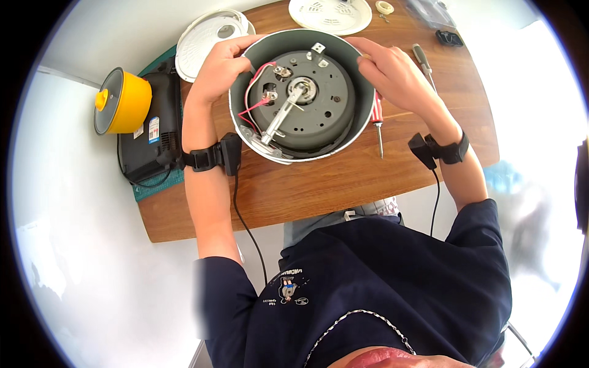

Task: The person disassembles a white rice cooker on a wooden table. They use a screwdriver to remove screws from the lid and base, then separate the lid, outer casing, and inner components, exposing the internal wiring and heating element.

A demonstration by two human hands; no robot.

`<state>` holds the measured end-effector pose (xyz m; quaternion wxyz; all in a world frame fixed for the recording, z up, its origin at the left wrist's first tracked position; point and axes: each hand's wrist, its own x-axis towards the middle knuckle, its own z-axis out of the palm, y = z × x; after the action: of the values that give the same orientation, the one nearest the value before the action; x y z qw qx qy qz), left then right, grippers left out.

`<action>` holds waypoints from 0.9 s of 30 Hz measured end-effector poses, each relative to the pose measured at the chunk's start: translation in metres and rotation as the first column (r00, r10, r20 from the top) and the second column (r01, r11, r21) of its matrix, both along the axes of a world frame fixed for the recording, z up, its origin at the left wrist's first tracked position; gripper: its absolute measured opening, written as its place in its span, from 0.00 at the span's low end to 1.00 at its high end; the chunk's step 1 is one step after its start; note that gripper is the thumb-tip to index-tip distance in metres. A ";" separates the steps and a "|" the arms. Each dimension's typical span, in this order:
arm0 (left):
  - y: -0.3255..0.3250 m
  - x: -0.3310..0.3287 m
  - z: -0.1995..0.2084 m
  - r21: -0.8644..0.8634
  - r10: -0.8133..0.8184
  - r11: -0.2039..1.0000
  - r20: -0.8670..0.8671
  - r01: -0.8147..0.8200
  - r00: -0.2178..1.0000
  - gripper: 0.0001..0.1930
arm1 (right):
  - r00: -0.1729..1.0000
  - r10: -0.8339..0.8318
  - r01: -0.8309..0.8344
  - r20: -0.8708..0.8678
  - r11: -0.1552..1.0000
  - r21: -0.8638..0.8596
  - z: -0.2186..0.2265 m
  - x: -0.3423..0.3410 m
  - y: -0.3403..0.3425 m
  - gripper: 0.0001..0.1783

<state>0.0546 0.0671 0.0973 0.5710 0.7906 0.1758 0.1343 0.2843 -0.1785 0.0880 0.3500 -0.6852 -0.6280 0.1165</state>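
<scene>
Wooden counter (343, 184), brown, grain running side to side. Yellow pot-shaped part (126, 101) with yellow knob, lying on its side at far left, just off the counter edge. Black boxy device (153, 132) with small labels, resting on a green mat (156, 187) at the left end. White round vented lid (205, 37) at upper left; second white round vented plate (331, 13) at top centre. Small roll of tape (384, 7) just right of that plate. Red-handled screwdriver (377, 119) lying on the wood, tip toward the near edge. Grey-handled tool (422, 58) farther right. Small black object (450, 38) near the top right corner.
</scene>
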 end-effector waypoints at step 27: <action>-0.009 -0.021 -0.011 -0.255 0.033 0.966 0.310 0.050 0.950 0.20 | 0.846 -0.416 0.415 -0.333 0.906 -0.075 -0.028 0.030 -0.021 0.27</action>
<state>0.0333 0.0583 0.0861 0.6906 0.6787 0.0963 0.2306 0.3141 -0.1996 0.0598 0.4701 -0.7741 -0.3946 0.1552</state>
